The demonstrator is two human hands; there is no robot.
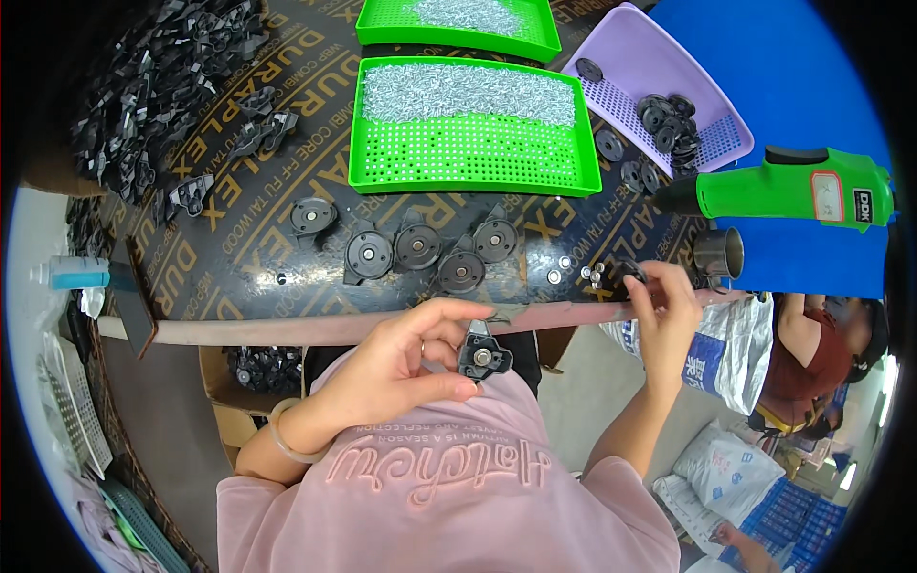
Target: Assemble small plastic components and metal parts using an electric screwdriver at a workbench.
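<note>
My left hand is closed on a black plastic bracket with a round metal piece at its middle, held between thumb and fingers just off the table's front edge. To the right, my right hand pinches a black disc at the edge of the table. Beside that disc lie several small shiny metal rings. Several black assemblies topped with round discs are spread on the table beyond my left hand.
A green tray of small silver screws stands at the middle, another green tray behind it. A purple basket holds black discs. At right are a green power screwdriver and metal cup. Black brackets pile up far left.
</note>
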